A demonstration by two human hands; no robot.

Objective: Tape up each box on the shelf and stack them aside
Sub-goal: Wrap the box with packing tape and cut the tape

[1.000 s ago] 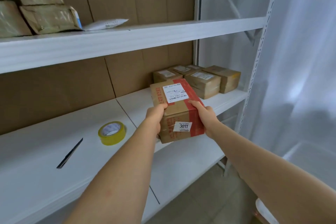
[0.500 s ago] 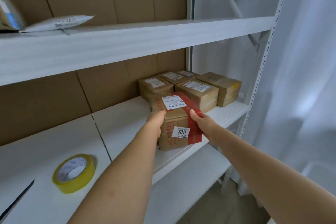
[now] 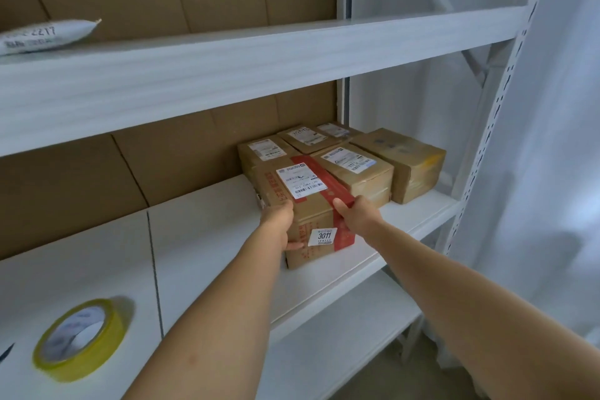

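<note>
A brown cardboard box with red tape and a "3011" sticker (image 3: 311, 204) rests on the white middle shelf (image 3: 207, 230), pressed against a group of several taped brown boxes (image 3: 357, 166) at the shelf's right end. My left hand (image 3: 279, 224) grips the box's near left corner. My right hand (image 3: 355, 216) grips its near right edge over the red tape. A roll of yellow tape (image 3: 79, 339) lies flat on the shelf at the lower left.
An upper shelf (image 3: 259, 62) overhangs the boxes, with a white mailer bag (image 3: 45, 37) on it at the left. A dark pen tip (image 3: 6, 352) shows at the left edge. Brown cardboard lines the back. A white upright post (image 3: 493, 153) and curtain stand at the right.
Both hands carried the red-taped box from mid-air to the right and down onto the shelf, against the other boxes. The view shifted right, so the tape roll slid to the lower left.
</note>
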